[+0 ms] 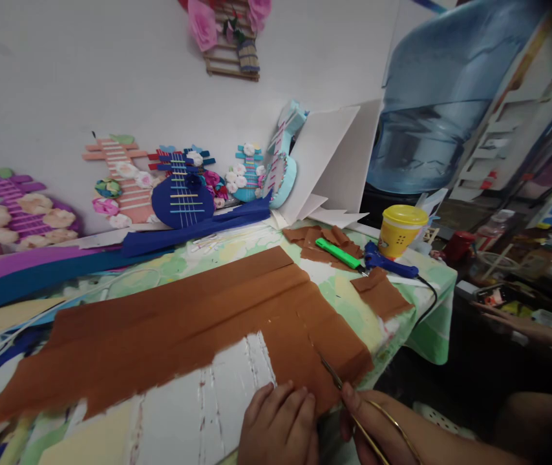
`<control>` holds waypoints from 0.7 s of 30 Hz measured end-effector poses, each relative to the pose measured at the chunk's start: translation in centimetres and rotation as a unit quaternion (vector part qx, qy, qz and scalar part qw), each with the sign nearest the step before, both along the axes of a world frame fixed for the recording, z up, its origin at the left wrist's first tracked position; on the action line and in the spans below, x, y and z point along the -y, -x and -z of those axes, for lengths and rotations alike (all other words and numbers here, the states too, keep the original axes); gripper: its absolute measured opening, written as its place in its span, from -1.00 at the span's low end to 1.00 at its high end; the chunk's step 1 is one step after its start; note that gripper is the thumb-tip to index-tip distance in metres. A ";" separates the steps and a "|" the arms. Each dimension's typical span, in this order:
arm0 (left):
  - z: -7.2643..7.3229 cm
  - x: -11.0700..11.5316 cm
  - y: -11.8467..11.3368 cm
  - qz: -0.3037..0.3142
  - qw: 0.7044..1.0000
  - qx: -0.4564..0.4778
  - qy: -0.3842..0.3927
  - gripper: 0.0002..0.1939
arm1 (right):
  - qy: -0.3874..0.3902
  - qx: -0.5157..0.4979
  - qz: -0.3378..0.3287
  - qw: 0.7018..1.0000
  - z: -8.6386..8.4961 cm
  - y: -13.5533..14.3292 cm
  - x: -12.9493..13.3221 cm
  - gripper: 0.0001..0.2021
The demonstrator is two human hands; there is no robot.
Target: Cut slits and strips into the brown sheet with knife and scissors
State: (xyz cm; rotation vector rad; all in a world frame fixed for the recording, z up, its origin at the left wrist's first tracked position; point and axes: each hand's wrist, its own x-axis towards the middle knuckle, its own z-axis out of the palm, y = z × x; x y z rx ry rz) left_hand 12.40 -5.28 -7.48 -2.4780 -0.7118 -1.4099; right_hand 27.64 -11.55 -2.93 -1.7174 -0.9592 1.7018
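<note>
A wide sheet of brown crepe paper [159, 323] lies across the table, its near part over a white board [179, 413] with streaks of dried glue. My left hand [280, 423] rests palm down, fingers laid out over the edge where board and brown paper meet. In my right hand [373, 420] is a pair of gold-handled scissors [337, 381], gripped at the handles. Their tips lie at the brown paper's near right part, at the end of a line running through it. Whether the blades are apart is unclear.
A green utility knife [339, 253], a blue glue gun [392, 261] with a black cord and a yellow cup [402, 229] stand at the table's right. Brown scraps [382, 294] lie nearby. Decorated paper instruments [183, 194] lean on the wall. Another person's hand [523, 323] holds a phone.
</note>
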 end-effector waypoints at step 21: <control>0.1 0.1 -0.1 -0.010 1.000 0.028 -0.010 -0.78 | 0.173 0.023 0.005 0.985 -2.9 0.5 -3.0 -0.21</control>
